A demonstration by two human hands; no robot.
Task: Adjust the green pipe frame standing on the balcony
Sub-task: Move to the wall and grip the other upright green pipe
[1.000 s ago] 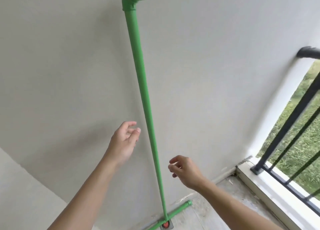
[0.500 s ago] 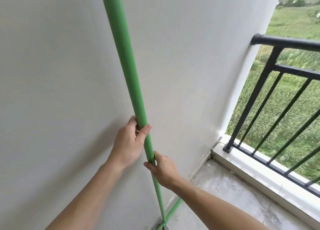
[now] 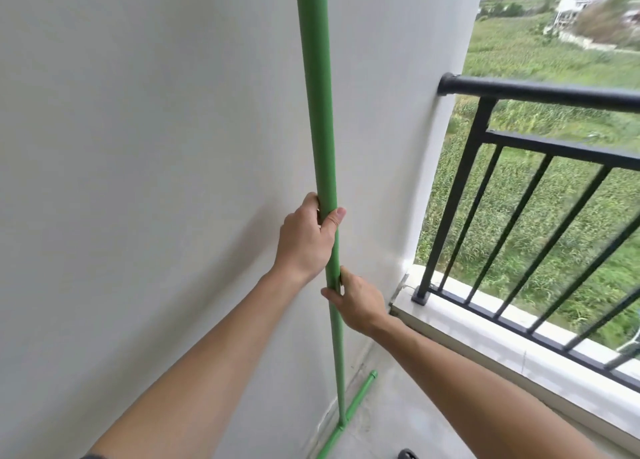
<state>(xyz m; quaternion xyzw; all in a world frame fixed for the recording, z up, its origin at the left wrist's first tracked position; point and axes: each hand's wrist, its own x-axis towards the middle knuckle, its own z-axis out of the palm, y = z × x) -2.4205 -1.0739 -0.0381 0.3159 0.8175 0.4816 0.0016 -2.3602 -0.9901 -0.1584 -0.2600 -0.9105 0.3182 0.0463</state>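
Tall green plastic pipe frame (image 3: 318, 129) upright beside white wall (image 3: 138, 147), foot bar on balcony floor. Left hand (image 3: 306, 238) fingers wrapped tight round upright, right hand (image 3: 358, 301) clamped just below. Stacked grip probably for steering it without tipping.

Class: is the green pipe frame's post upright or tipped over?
Upright. The post rises from its foot bar on the floor, gripped by the left hand and right hand.

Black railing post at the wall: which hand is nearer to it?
Right. The right hand grips the green pipe low, beside the post; the left hand grips higher, farther away.
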